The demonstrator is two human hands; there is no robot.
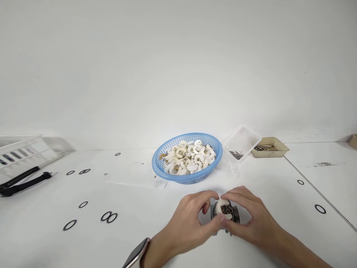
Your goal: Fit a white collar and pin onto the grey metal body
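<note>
A white C-shaped piece (219, 207) sits in the top of a dark grey round part (236, 214) on the white table. My left hand (192, 219) curves around its left side, with the thumb on the white piece's near edge. From the right, my right hand (251, 216) reaches over it, its fingertips at the top edge and its thumb at the near edge. Small brown metallic bits show inside the opening. Both hands are closed around the white piece. Behind them stands a blue basket (190, 179) full of white curved pieces.
A clear tray (248, 136) with small metal pins and a yellowish tray (275, 152) stand behind at the right. Black rings (69, 225) are scattered about the table (125, 245). At the far left are a white rack (46, 154) and a black strap (28, 184).
</note>
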